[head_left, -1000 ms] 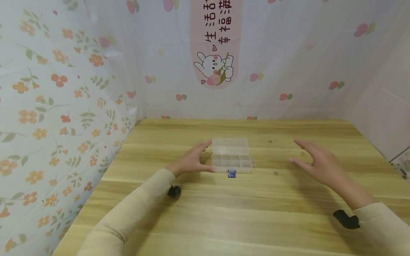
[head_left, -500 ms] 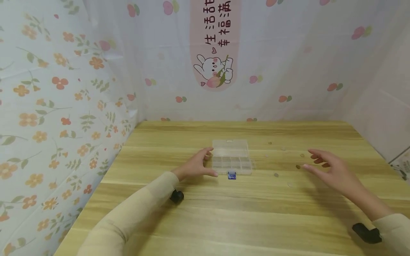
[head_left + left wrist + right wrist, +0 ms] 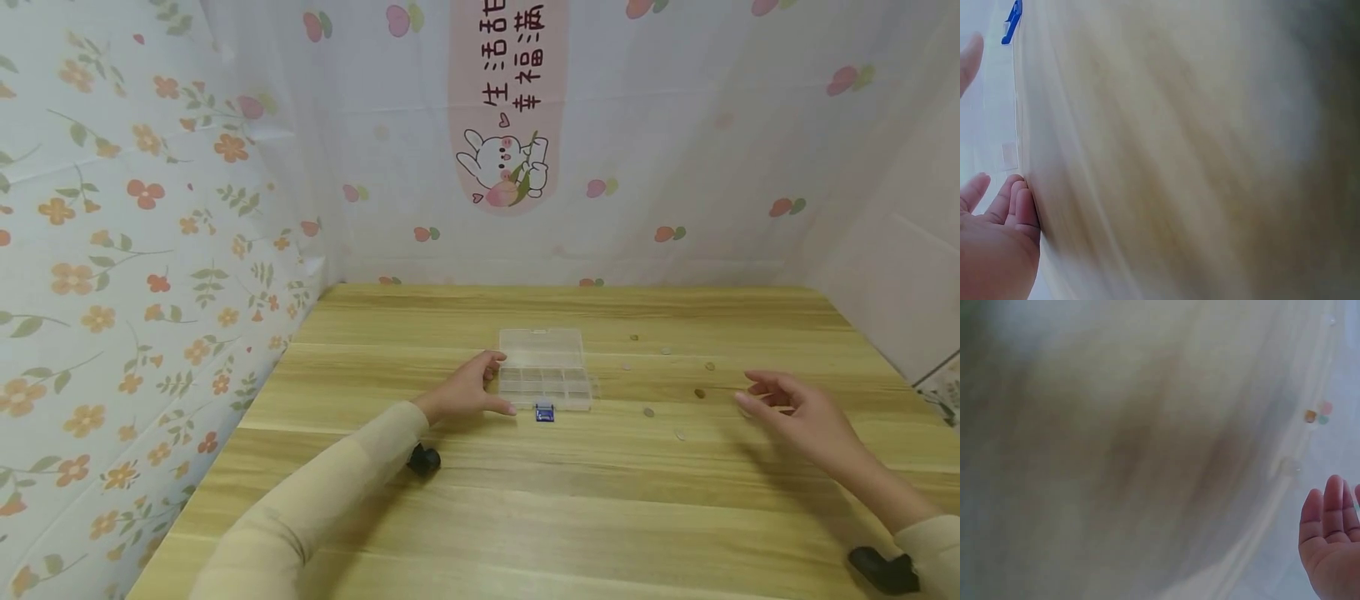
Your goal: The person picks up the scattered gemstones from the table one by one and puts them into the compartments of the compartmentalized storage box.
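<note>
A clear plastic compartment box (image 3: 543,388) lies with its lid (image 3: 540,347) raised at the back and a blue latch (image 3: 544,413) at its front. My left hand (image 3: 467,392) is at the box's left end, thumb by the front corner and fingers by the side, relaxed. The left wrist view shows those fingers (image 3: 1013,203) right at the box's edge. Several small roundish pieces lie scattered right of the box, among them a dark brown one (image 3: 699,393) and a greyish one (image 3: 648,412). My right hand (image 3: 810,421) hovers to their right, fingers loosely bent, holding nothing.
The wooden table (image 3: 525,517) runs back to a printed cloth (image 3: 645,133) hanging behind it. A floral cloth (image 3: 150,275) borders the left side. In the right wrist view, an amber piece (image 3: 1310,416) and a pale clear piece (image 3: 1291,467) lie beyond the hand.
My right hand has drawn back to the right and towards me, uncovering more of the small pieces. The left hand has shifted slightly right along the box's end; the box stays put.
</note>
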{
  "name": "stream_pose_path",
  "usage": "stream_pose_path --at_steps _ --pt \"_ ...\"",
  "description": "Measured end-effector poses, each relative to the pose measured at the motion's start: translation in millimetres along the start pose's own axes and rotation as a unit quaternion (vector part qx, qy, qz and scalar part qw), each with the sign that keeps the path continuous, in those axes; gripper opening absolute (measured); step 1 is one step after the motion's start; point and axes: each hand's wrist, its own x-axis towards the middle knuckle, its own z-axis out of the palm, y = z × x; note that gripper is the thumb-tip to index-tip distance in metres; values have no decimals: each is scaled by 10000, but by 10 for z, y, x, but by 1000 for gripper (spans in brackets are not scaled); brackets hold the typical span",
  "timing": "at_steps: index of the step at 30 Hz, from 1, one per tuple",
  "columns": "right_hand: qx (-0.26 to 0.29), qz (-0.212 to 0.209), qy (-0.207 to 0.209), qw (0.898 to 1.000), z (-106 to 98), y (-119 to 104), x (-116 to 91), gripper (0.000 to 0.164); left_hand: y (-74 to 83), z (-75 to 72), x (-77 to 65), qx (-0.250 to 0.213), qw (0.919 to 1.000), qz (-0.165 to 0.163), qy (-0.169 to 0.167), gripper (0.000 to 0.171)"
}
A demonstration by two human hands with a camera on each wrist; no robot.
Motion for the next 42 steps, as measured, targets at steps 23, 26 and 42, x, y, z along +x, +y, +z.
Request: stream_pose_path --at_steps 23,26,42 --pt "306 1053 -649 9919 -18 359 -4 61 -12 54 53 -86 9996 -89 269 77" --pt "344 1095 -792 9902 -18 378 0 62 -7 59 51 -67 9995 -79 294 77" --pt "100 1304 -1152 9847 -7 370 3 61 -33 63 40 -319 9987 -228 332 76"
